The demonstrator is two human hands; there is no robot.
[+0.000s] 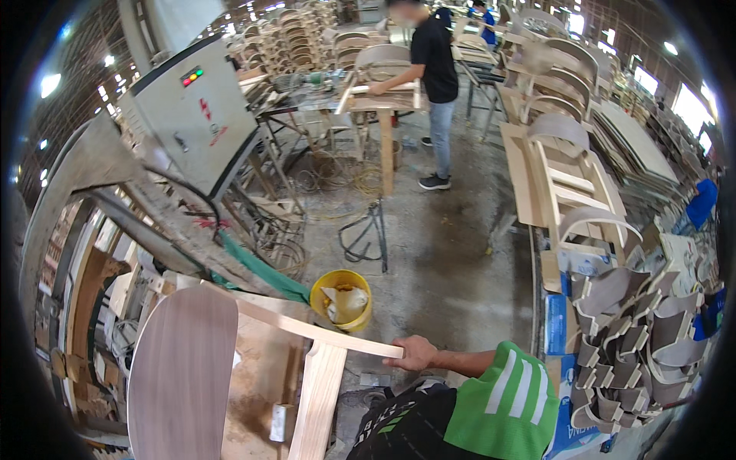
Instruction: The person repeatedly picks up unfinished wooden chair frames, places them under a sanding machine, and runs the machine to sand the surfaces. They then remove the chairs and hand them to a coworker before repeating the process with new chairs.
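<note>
My right hand (416,354) is closed over the end of a pale wooden rail (307,330) of an unfinished chair frame, my forearm reaching in from a green sleeve at the lower right. A light wooden leg (318,402) drops from the rail just left of my hand. At the frame's left end sits a curved, dark-veneered panel (180,379). My left hand is not visible.
A yellow bucket (343,299) stands on the concrete floor just beyond the rail. A grey electrical cabinet (192,115) and a machine fill the left. Curved chair parts (629,337) are piled on the right, behind them chair frames (567,180). A person in black (431,61) works at a far bench.
</note>
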